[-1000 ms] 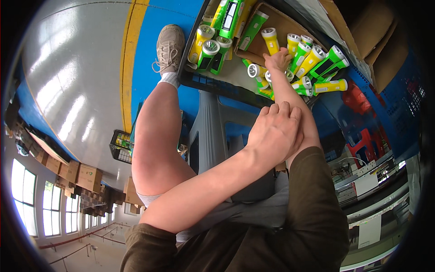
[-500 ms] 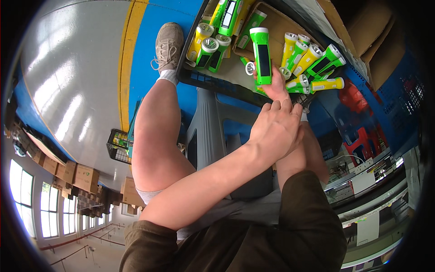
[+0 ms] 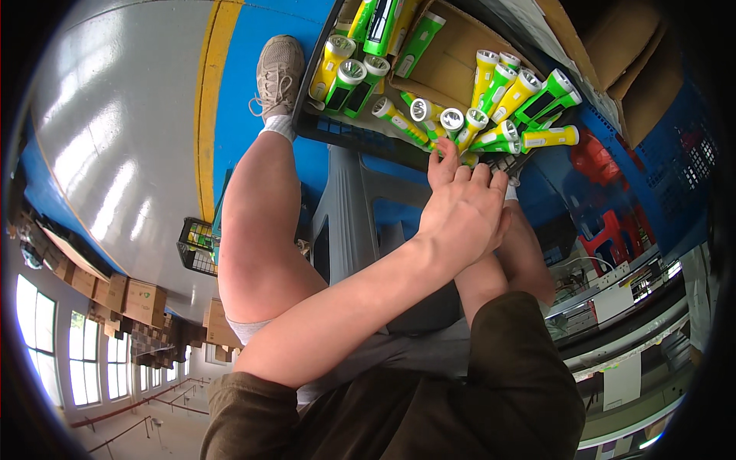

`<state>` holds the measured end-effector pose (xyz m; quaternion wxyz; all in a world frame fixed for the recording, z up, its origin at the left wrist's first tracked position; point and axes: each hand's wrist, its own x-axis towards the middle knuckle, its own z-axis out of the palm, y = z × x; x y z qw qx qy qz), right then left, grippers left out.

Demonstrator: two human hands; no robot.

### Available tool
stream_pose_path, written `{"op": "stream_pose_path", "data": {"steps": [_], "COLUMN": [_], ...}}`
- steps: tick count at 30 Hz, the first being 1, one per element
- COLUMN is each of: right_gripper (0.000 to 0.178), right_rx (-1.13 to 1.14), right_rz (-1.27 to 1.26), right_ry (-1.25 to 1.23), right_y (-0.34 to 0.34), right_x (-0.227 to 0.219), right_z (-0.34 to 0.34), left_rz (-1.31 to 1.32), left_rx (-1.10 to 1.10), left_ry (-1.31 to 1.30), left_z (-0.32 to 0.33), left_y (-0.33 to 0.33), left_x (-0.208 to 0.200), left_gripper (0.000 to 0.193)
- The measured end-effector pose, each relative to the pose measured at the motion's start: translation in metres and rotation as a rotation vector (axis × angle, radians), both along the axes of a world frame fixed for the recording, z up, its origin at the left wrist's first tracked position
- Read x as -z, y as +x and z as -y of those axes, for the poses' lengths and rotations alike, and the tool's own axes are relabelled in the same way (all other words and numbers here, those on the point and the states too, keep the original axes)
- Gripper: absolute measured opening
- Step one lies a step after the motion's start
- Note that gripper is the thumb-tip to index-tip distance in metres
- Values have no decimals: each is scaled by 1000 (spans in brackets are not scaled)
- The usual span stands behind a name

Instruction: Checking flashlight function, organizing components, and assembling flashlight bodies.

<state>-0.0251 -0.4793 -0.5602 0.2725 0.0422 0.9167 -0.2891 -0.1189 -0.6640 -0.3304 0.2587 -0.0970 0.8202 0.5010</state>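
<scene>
My left hand [image 3: 461, 211] lies across my right wrist, knuckles up and fingers bent. Whatever is under its palm is hidden. Beyond it, my right hand [image 3: 444, 164] shows only partly, its thumb and finger apart with nothing seen between them. It is right beside a cluster of green and yellow flashlights at the near edge of the black crate [image 3: 360, 142]. The nearest are a flashlight with a round white head [image 3: 452, 119] and a yellow-green flashlight [image 3: 400, 120]. One green flashlight [image 3: 420, 46] leans inside a cardboard box [image 3: 458, 57].
More flashlights stand at the crate's left end, such as a yellow flashlight [image 3: 335, 61]. A grey plastic stool [image 3: 346, 207] is between my legs. Red stools [image 3: 606, 239] and blue crates [image 3: 675, 169] are at right. A small black basket [image 3: 199, 257] sits at left on the floor.
The green flashlight with a dark panel that my right hand held up is no longer in it. My right hand has lowered slightly left and nearer. My left hand has barely moved.
</scene>
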Motion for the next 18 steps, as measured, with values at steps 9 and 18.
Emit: {"op": "stream_pose_path", "data": {"steps": [9, 18], "right_gripper": [66, 56], "right_rx": [-614, -1075], "right_rz": [-169, 11], "right_ry": [391, -35], "right_y": [-76, -91], "right_x": [-8, -10], "right_z": [54, 41], "left_rz": [32, 33], "left_rx": [-3, -2], "left_ry": [50, 27], "left_z": [-2, 3], "left_y": [-2, -3], "left_x": [-1, -4], "left_gripper": [35, 34]}}
